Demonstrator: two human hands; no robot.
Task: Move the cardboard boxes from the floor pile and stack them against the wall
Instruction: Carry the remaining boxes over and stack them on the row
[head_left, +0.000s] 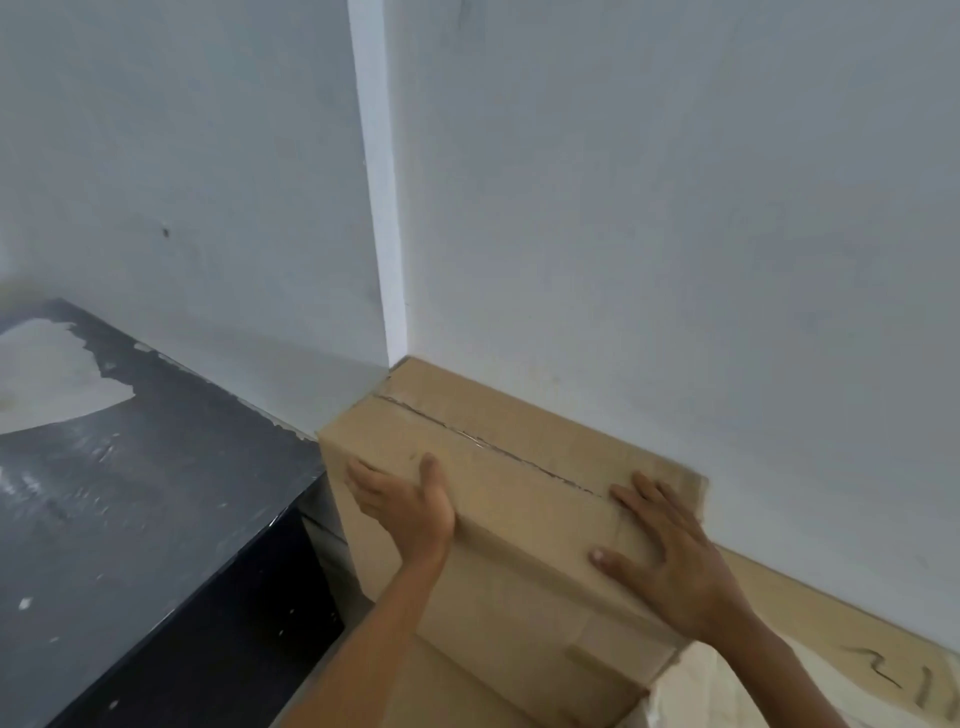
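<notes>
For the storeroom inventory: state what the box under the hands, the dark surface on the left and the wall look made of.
Box: cardboard, matte brown, with a worn seam where the top flaps meet. Dark surface: core unclear, perhaps wood or board; black coating, slightly glossy, peeled away to a pale layer. Wall: likely painted plaster, matte white, with faint scuffs.

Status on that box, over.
Left hand and right hand open, pressing the box. Box against the wall, at the corner. Dark table close on its left.
</notes>
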